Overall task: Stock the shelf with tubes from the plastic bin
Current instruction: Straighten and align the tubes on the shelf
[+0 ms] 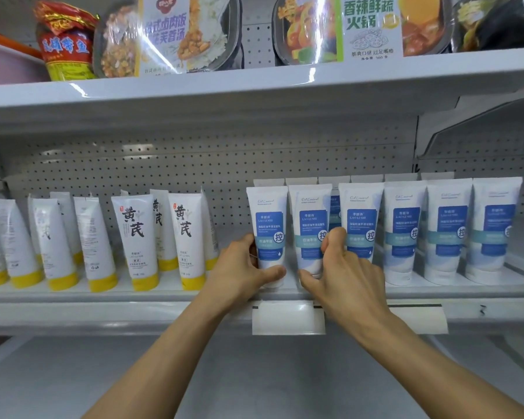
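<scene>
On the middle shelf (164,294) stand several white tubes with blue labels, cap down, in a row on the right. My left hand (242,270) grips the leftmost blue-label tube (268,219) near its base, thumb across the front. My right hand (339,267) grips the second blue-label tube (310,222) beside it, thumb under its cap and fingers curled round its right side. Both tubes stand upright on the shelf. The plastic bin is not in view.
Several white tubes with yellow caps (136,237) fill the shelf's left half. A gap separates them from the blue-label row. Packaged meals (176,34) sit on the shelf above. White price-tag holders (288,319) hang from the shelf's front edge. A lower shelf (254,382) lies beneath my arms.
</scene>
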The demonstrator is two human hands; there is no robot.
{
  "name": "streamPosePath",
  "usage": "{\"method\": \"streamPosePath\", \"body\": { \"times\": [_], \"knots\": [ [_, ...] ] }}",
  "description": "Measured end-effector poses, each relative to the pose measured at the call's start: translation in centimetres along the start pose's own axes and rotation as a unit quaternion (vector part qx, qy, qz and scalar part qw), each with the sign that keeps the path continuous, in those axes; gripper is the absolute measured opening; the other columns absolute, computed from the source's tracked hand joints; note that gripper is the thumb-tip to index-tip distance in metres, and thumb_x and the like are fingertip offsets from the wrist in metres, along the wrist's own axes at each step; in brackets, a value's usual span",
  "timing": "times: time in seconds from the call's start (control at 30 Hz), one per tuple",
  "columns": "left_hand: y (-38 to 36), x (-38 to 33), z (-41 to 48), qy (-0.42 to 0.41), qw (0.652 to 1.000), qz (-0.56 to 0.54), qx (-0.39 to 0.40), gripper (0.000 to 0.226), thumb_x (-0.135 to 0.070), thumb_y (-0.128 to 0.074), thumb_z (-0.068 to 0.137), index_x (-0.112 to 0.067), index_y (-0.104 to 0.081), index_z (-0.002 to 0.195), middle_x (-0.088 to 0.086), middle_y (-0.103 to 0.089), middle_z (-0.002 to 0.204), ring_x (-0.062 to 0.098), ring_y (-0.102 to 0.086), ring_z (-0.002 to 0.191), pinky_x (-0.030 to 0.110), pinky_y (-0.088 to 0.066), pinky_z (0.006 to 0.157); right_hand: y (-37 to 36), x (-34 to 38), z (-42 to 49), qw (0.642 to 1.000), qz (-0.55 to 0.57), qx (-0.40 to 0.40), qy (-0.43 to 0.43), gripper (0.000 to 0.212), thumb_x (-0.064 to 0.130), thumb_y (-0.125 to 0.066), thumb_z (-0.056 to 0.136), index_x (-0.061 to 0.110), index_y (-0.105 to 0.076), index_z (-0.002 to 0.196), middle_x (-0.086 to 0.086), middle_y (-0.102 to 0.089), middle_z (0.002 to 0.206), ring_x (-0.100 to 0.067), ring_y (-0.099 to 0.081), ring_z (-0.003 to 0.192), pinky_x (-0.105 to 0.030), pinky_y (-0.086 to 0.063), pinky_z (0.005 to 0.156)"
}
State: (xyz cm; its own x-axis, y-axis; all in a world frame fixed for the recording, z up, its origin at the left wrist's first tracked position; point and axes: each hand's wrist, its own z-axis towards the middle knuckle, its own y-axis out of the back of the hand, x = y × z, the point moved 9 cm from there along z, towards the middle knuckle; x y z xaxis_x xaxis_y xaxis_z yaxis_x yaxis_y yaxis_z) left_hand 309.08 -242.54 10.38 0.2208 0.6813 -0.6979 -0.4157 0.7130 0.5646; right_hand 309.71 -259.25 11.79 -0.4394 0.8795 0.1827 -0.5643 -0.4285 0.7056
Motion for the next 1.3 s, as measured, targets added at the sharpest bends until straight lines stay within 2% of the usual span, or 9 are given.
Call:
{"method": "streamPosePath", "body": {
  "times": [0.27, 0.37, 0.5, 0.67, 0.77, 0.93, 1.03, 1.17, 1.3],
  "knots": [
    [0.2, -0.3, -0.4, 0.019, 1.000, 0.016, -0.016, 0.068, -0.032, -0.085, 0.070, -0.025, -0.044, 0.125, -0.008, -0.063, 0.110, 0.005, -0.063, 0.092, 0.026, -0.054, 0.084, 0.3, -0.1, -0.6, 0.999, 0.014, 0.027, 0.015, 0.058, 0.053, -0.044, 0.093, 0.011, -0.021, 0.125, -0.001, -0.065, 0.108, -0.024, -0.066, 0.093, -0.033, -0.050, 0.070],
    [1.6, -1.1, -1.5, 0.006, 0.992, 0.045, -0.118, 0.081, -0.037, -0.085, 0.069, -0.021, -0.037, 0.132, -0.005, -0.050, 0.116, 0.010, -0.054, 0.102, 0.029, -0.050, 0.092, 1.2, -0.5, -1.5, 0.997, 0.065, 0.022, 0.042, 0.040, 0.048, -0.044, 0.095, 0.018, -0.022, 0.111, 0.003, -0.060, 0.102, -0.026, -0.065, 0.086, -0.037, -0.051, 0.069],
    [1.9, -5.2, -4.9, -0.120, 0.955, 0.070, -0.263, 0.053, -0.028, -0.080, 0.075, -0.016, -0.048, 0.116, -0.006, -0.045, 0.106, 0.003, -0.046, 0.092, 0.009, -0.040, 0.083, 3.4, -2.5, -3.2, 0.993, 0.084, -0.042, 0.077, 0.028, 0.041, -0.052, 0.092, 0.026, -0.028, 0.094, 0.009, -0.055, 0.085, -0.024, -0.061, 0.064, -0.037, -0.049, 0.055],
    [-2.9, -8.1, -6.3, -0.161, 0.960, 0.045, -0.227, 0.037, -0.021, -0.077, 0.078, -0.021, -0.055, 0.108, -0.012, -0.048, 0.101, 0.003, -0.052, 0.090, 0.009, -0.041, 0.077, 4.6, -8.0, -3.7, 0.994, 0.099, -0.041, 0.025, 0.019, 0.038, -0.055, 0.091, 0.027, -0.041, 0.084, 0.012, -0.055, 0.080, -0.019, -0.057, 0.065, -0.034, -0.046, 0.057],
    [-4.9, -7.6, -6.7, -0.120, 0.969, 0.076, -0.204, 0.040, -0.029, -0.072, 0.083, -0.025, -0.055, 0.119, -0.013, -0.045, 0.112, 0.007, -0.053, 0.103, 0.016, -0.041, 0.085, 4.6, -8.9, -4.1, 0.996, 0.084, 0.001, 0.043, 0.010, 0.040, -0.051, 0.093, 0.033, -0.055, 0.097, 0.012, -0.058, 0.098, -0.020, -0.062, 0.078, -0.033, -0.047, 0.062],
    [-6.6, -6.4, -7.1, -0.041, 0.937, 0.290, -0.193, 0.055, -0.063, -0.035, 0.084, -0.037, -0.056, 0.128, -0.001, -0.062, 0.121, 0.022, -0.060, 0.110, 0.039, -0.044, 0.092, 2.5, -7.9, -4.4, 0.987, 0.033, 0.150, 0.052, 0.040, 0.050, -0.036, 0.097, 0.051, -0.036, 0.137, 0.012, -0.045, 0.137, -0.022, -0.058, 0.111, -0.035, -0.047, 0.087],
    [-7.2, -5.9, -6.9, -0.025, 0.929, 0.331, -0.162, 0.063, -0.071, -0.023, 0.086, -0.040, -0.055, 0.131, 0.002, -0.063, 0.125, 0.025, -0.060, 0.111, 0.041, -0.045, 0.090, 1.2, -7.5, -4.1, 0.979, 0.038, 0.195, 0.054, 0.044, 0.055, -0.036, 0.095, 0.052, -0.034, 0.138, 0.008, -0.047, 0.138, -0.023, -0.054, 0.118, -0.035, -0.045, 0.090],
    [-7.8, -5.9, -6.1, -0.020, 0.928, 0.355, -0.112, 0.094, -0.079, 0.019, 0.074, -0.047, -0.036, 0.142, -0.002, -0.048, 0.140, 0.019, -0.046, 0.125, 0.036, -0.033, 0.099, -0.3, -7.8, -3.5, 0.964, 0.105, 0.243, 0.030, 0.049, 0.061, -0.042, 0.091, 0.051, -0.038, 0.138, 0.004, -0.044, 0.145, -0.020, -0.046, 0.130, -0.035, -0.041, 0.102],
    [-7.9, -5.8, -5.7, -0.021, 0.935, 0.336, -0.112, 0.098, -0.079, 0.025, 0.068, -0.049, -0.028, 0.145, -0.005, -0.044, 0.139, 0.014, -0.039, 0.127, 0.031, -0.027, 0.098, -0.6, -7.5, -3.1, 0.958, 0.143, 0.246, 0.038, 0.051, 0.064, -0.045, 0.088, 0.049, -0.041, 0.137, 0.011, -0.044, 0.145, -0.015, -0.047, 0.129, -0.033, -0.041, 0.104]
  ]
}}
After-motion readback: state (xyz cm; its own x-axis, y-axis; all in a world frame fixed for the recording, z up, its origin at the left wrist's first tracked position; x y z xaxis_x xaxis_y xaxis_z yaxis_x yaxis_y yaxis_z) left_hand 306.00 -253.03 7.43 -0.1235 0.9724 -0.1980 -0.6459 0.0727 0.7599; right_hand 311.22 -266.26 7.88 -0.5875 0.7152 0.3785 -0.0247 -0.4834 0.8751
